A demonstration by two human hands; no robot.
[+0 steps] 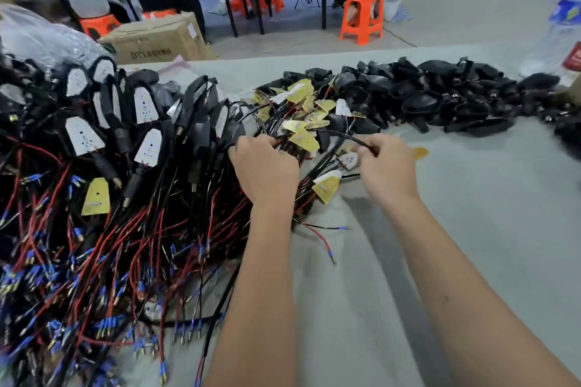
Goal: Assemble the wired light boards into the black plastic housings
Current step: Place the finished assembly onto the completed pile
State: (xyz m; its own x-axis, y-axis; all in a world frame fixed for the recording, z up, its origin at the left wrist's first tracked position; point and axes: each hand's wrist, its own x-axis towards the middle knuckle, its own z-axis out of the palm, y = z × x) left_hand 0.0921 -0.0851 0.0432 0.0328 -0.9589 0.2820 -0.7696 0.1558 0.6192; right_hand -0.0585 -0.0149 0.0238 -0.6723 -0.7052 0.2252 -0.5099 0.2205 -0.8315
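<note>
left hand (265, 166) gripping tangled wires (283, 148); right hand (388, 166) pinching black cable (345, 137); empty black housings (424, 94) heaped beyond; grey table (471, 229)

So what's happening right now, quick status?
Left hand grips tangled wires. Right hand pinches a black cable. Loose boards between hands. Empty housings piled behind, untouched.

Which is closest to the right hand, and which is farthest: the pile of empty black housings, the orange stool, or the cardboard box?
From the right hand:
1. Pile of empty black housings, just beyond it on the table.
2. Orange stool, on the floor behind the table.
3. Cardboard box, far off to the left.
</note>
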